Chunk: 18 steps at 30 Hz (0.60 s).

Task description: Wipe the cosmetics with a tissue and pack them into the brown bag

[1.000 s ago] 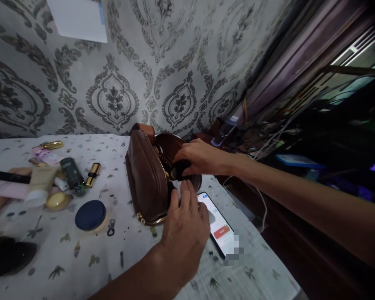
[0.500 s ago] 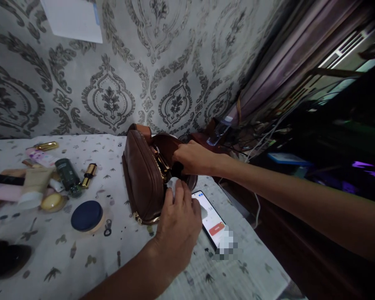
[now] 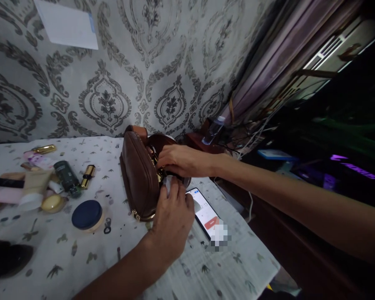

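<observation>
A brown leather bag (image 3: pixel 139 175) with a gold zipper stands unzipped on the patterned cloth. My left hand (image 3: pixel 175 216) is at the bag's near right side, its fingers bent around a whitish item (image 3: pixel 168 183) that is mostly covered. My right hand (image 3: pixel 178 160) reaches in over the bag's opening from the right. Its fingers are bent down at the zipper edge, and whatever they touch is hidden. A lit phone (image 3: pixel 208 216) lies just right of my left hand.
At left lie a navy round compact (image 3: pixel 86 214), a dark green bottle (image 3: pixel 66 178), a gold lipstick (image 3: pixel 88 176), a beige tube (image 3: pixel 36 187) and a yellow jar (image 3: pixel 53 203). A plastic bottle (image 3: pixel 213 131) and cables are beyond the table's right edge.
My right hand has moved left, from the bag's far right side to over its opening near the zipper. The view has shifted slightly; my left hand stays by the bag.
</observation>
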Tool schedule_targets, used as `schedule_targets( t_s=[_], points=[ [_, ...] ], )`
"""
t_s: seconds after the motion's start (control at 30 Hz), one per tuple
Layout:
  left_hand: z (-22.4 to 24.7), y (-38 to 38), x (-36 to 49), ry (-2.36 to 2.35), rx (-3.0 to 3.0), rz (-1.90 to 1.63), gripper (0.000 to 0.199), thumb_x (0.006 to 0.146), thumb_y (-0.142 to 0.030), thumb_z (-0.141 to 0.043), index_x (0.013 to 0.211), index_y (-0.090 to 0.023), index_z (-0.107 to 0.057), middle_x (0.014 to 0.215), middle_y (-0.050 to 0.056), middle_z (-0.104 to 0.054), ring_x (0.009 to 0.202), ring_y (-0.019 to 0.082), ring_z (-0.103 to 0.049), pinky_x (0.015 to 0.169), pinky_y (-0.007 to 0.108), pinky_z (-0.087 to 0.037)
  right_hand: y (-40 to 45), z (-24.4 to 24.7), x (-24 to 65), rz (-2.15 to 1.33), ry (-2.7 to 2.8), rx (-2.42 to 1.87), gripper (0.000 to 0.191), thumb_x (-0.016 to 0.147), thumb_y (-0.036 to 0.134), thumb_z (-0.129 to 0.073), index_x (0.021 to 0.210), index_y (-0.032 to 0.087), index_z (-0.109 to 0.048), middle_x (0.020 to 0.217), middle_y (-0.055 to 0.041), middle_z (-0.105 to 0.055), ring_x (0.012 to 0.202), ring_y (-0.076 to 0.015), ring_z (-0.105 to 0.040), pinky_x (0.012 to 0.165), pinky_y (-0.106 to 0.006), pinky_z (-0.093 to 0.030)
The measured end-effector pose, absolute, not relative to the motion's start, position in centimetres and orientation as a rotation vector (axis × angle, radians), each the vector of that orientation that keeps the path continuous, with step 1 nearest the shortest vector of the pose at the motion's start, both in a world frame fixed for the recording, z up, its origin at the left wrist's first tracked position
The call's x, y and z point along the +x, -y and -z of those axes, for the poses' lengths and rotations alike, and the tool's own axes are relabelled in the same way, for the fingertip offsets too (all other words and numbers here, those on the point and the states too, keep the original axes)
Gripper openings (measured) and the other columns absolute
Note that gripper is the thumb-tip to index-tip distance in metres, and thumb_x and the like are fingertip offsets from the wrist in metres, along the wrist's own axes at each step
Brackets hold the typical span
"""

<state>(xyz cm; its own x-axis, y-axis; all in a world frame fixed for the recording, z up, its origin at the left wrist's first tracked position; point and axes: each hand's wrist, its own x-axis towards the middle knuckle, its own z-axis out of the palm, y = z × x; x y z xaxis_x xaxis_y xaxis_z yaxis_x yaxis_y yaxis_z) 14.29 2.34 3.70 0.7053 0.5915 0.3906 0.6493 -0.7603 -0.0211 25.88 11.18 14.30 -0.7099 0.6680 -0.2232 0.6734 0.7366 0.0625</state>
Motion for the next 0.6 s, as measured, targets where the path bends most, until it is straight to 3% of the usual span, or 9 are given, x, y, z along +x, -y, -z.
schedule_targets(
  t_s=[0.1, 0.27, 0.43, 0.6],
  points=[
    [-4.3, -1.9, 14.2, 1.008, -2.830, 0.524, 0.027, 0.087, -0.022, -0.064, 0.109, -0.006, -0.067, 0.113, 0.023, -0.067, 0.113, 0.033, -0.058, 0.090, 0.049, -0.048, -11.0, -13.6, 25.3, 0.299, -2.625, 0.969, 0.031, 0.086, 0.001, -0.047, 0.094, 0.013, -0.075, 0.094, -0.0090, -0.073, 0.089, -0.0172, -0.062, 0.079, -0.027, -0.043],
    [-5.0, -0.3, 14.1, 1.034, -2.775, 0.574, 0.023, 0.090, -0.022, -0.060, 0.107, -0.009, -0.068, 0.113, 0.021, -0.067, 0.107, 0.032, -0.061, 0.083, 0.046, -0.053, -11.4, -13.4, 25.6, 0.425, -2.481, 0.957, 0.028, 0.082, 0.002, -0.051, 0.092, 0.011, -0.075, 0.090, -0.0076, -0.074, 0.077, -0.0150, -0.061, 0.072, -0.026, -0.041],
    [-4.6, 0.9, 14.3, 1.009, -2.757, 0.546, 0.030, 0.093, -0.029, -0.057, 0.108, -0.008, -0.071, 0.110, 0.021, -0.069, 0.105, 0.033, -0.063, 0.087, 0.051, -0.054, -11.3, -13.6, 26.2, 0.395, -2.504, 1.011, 0.028, 0.075, 0.002, -0.060, 0.097, 0.012, -0.075, 0.093, -0.0066, -0.073, 0.081, -0.0149, -0.062, 0.070, -0.024, -0.040],
    [-4.3, 0.7, 14.4, 0.973, -2.783, 0.524, 0.031, 0.094, -0.029, -0.056, 0.110, -0.008, -0.071, 0.108, 0.020, -0.071, 0.103, 0.033, -0.064, 0.088, 0.053, -0.054, -10.7, -13.3, 26.1, 0.243, -2.489, 1.071, 0.018, 0.081, 0.006, -0.061, 0.093, 0.013, -0.073, 0.090, -0.0077, -0.072, 0.084, -0.0165, -0.063, 0.070, -0.025, -0.040]
  ],
)
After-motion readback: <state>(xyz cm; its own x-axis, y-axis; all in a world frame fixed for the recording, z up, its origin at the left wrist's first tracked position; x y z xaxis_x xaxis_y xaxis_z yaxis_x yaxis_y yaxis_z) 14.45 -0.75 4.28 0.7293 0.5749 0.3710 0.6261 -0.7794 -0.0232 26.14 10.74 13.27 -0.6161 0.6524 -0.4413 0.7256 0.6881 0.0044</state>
